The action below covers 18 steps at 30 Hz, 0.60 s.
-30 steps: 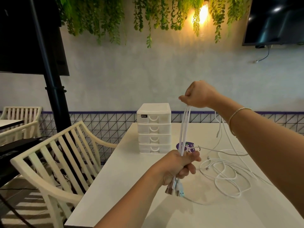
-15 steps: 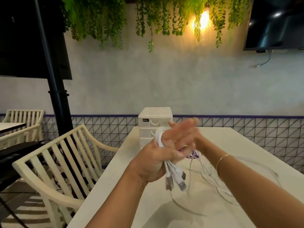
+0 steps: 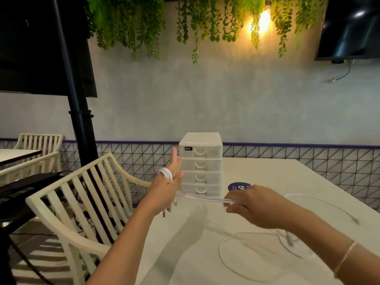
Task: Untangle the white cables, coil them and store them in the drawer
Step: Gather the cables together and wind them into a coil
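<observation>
While my left grip (image 3: 171,183) stays spread with white cables (image 3: 205,199) looped round it, my right grip (image 3: 249,202) pinches their taut strands; the drawer unit (image 3: 209,155) stands just beyond, slack trailing over the desk (image 3: 267,173) at right.

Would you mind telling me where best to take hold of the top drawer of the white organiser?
Judging by its shape, hook the curved handle cut-out at the centre of the top drawer, coming straight from the front and pulling towards you. The front is otherwise flat, and the drawer stack faces the camera.
</observation>
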Available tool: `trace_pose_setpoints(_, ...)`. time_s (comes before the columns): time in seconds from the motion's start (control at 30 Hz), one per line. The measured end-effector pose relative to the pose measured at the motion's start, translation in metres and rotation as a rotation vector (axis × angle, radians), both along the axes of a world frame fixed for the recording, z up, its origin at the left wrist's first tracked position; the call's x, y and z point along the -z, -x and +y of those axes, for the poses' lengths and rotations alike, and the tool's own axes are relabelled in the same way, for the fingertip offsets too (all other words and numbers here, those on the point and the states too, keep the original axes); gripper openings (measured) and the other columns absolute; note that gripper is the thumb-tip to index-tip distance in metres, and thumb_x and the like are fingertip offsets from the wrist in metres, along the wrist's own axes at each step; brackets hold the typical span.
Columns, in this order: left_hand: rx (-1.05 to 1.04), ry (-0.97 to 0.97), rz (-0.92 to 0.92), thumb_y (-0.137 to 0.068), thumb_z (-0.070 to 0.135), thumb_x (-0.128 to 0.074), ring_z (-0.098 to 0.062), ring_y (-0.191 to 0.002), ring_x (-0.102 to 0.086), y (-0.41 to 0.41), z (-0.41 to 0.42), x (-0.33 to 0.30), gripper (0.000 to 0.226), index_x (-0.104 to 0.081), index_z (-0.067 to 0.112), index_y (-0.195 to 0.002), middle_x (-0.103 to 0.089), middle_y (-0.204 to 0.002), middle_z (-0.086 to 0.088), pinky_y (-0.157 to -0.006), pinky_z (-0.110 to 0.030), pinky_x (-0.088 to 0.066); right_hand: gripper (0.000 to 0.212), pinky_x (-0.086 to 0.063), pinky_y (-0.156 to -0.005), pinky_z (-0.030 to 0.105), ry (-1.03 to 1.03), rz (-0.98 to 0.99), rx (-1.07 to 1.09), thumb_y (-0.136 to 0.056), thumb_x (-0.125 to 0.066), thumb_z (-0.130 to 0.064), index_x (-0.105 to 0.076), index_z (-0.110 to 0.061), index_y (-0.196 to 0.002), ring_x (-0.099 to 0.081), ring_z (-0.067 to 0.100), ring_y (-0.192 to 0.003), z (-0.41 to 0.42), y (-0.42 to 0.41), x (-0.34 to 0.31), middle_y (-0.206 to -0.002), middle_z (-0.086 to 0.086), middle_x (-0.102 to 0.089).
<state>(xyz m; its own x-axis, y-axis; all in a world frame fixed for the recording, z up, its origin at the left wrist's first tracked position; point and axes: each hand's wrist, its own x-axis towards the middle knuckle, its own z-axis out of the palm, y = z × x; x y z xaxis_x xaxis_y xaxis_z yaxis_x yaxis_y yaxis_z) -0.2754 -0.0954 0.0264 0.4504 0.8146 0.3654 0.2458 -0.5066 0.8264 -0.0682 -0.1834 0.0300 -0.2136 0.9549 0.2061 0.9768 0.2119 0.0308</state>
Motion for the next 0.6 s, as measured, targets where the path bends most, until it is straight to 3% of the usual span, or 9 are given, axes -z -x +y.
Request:
trace_pose_setpoints(0.03,-0.055,0.01,0.051,-0.102,0.031,-0.033,-0.002,-0.125,-0.041,0.001,0.001,0.002,0.059,0.007,0.057,-0.136,-0.017,-0.142,0.029,-0.09,-0.016,-0.037,0.026,-0.037,-0.071,0.029,0.016,-0.026,0.012,-0.096,-0.037,-0.045,-0.054,-0.029,-0.108,-0.046,0.021,-0.082,-0.003,-0.004,-0.007,-0.101,0.003,-0.063)
trace_pose_setpoints(0.07,-0.102,0.007,0.106,-0.101,0.034,-0.033,0.001,-0.1,-0.055,0.002,0.001,0.003,0.06,0.009,0.053,-0.14,-0.023,-0.139,0.027,-0.07,-0.013,-0.045,0.026,-0.032,-0.069,0.028,0.028,-0.026,0.022,-0.096,-0.039,-0.045,-0.056,-0.029,-0.108,-0.041,0.018,-0.08,-0.008,-0.007,-0.014,-0.101,0.001,-0.064)
trace_pose_setpoints(0.13,-0.135,-0.032,0.214,-0.102,0.028,-0.035,0.004,-0.051,-0.048,0.001,0.005,0.008,0.068,0.016,0.05,-0.139,-0.044,-0.132,0.017,-0.041,-0.011,-0.035,0.027,-0.031,-0.066,0.027,0.038,0.0,0.041,-0.096,-0.04,-0.045,-0.059,-0.029,-0.108,-0.039,0.014,-0.078,-0.015,-0.013,-0.027,-0.095,-0.004,-0.064)
trace_pose_setpoints(0.2,-0.084,-0.002,0.264,-0.101,0.016,-0.038,0.005,-0.055,-0.052,-0.005,0.007,0.013,0.076,0.02,0.05,-0.135,-0.061,-0.109,0.011,-0.049,-0.008,-0.044,0.03,-0.033,-0.059,0.02,0.01,-0.007,0.06,-0.096,-0.038,-0.048,-0.061,-0.03,-0.101,-0.042,0.012,-0.076,-0.017,-0.017,-0.038,-0.078,-0.012,-0.057)
trace_pose_setpoints(0.3,0.001,0.03,0.34,-0.101,0.03,-0.035,-0.001,-0.071,-0.064,-0.019,0.001,0.021,0.065,0.013,0.049,-0.141,-0.068,-0.083,0.004,-0.069,-0.011,-0.049,0.036,-0.041,-0.065,0.016,-0.037,0.001,0.07,-0.095,-0.034,-0.051,-0.061,-0.03,-0.087,-0.053,0.01,-0.076,-0.012,-0.018,-0.057,-0.076,-0.014,-0.058)
trace_pose_setpoints(0.4,0.112,0.023,0.356,-0.102,0.034,-0.029,0.003,-0.049,-0.057,-0.034,-0.016,0.031,0.055,0.002,0.043,-0.146,-0.061,-0.062,0.005,-0.055,-0.007,-0.042,0.038,-0.049,-0.076,0.029,-0.097,0.083,0.046,-0.092,-0.038,-0.052,-0.063,-0.028,-0.078,-0.058,0.008,-0.074,-0.003,-0.021,-0.074,-0.074,-0.013,-0.061)
trace_pose_setpoints(0.47,0.205,0.064,0.257,-0.102,0.033,-0.025,-0.003,-0.038,-0.046,-0.043,-0.029,0.036,0.047,-0.015,0.044,-0.146,-0.049,-0.047,0.006,-0.064,-0.017,-0.052,0.033,-0.045,-0.068,0.023,-0.143,0.136,0.033,-0.089,-0.044,-0.052,-0.057,-0.033,-0.066,-0.054,0.001,-0.068,0.003,-0.024,-0.082,-0.067,-0.019,-0.056)
trace_pose_setpoints(0.53,0.309,0.167,0.11,-0.097,0.05,-0.023,-0.006,-0.035,-0.035,-0.048,-0.04,0.039,0.04,-0.036,0.048,-0.135,-0.038,-0.038,0.007,-0.077,-0.035,-0.058,0.03,-0.04,-0.061,0.016,-0.162,0.179,0.012,-0.088,-0.048,-0.05,-0.051,-0.036,-0.061,-0.05,-0.003,-0.062,0.007,-0.026,-0.087,-0.063,-0.022,-0.053)
trace_pose_setpoints(0.6,0.408,0.303,0.016,-0.07,0.083,-0.024,-0.005,-0.035,-0.029,-0.05,-0.046,0.042,0.076,-0.047,0.041,-0.128,-0.031,-0.035,0.008,-0.066,-0.033,-0.058,0.029,-0.039,-0.059,0.013,-0.168,0.223,0.002,-0.087,-0.051,-0.048,-0.051,-0.035,-0.061,-0.05,-0.002,-0.062,0.01,-0.027,-0.089,-0.061,-0.02,-0.053)
